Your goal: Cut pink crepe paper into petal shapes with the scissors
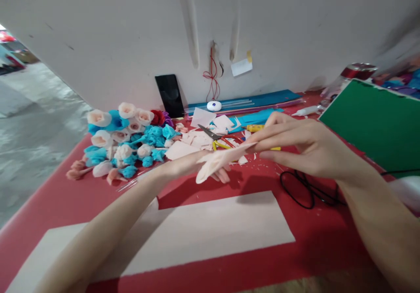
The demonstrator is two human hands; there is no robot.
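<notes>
Pale pink paper petals (215, 165) are held in the air above the red table, between both hands. My right hand (295, 142) pinches their right end between thumb and fingers. My left hand (222, 175) is behind and under the petals, with its fingers curled against them; the petals hide its thumb and most of the palm. Below lies a long strip of pale paper (210, 231), partly covered by my left forearm. Scissors (210, 132) with red handles rest open among pale paper scraps (197, 140) behind the hands, next to a yellow-handled tool (223, 144).
White and blue paper flowers (127, 140) are heaped at the left. A black phone (169, 95) leans against the wall. Blue paper (259, 117), a glue tube (306, 110), a black cable (305, 192) and a green board (374, 122) lie toward the right.
</notes>
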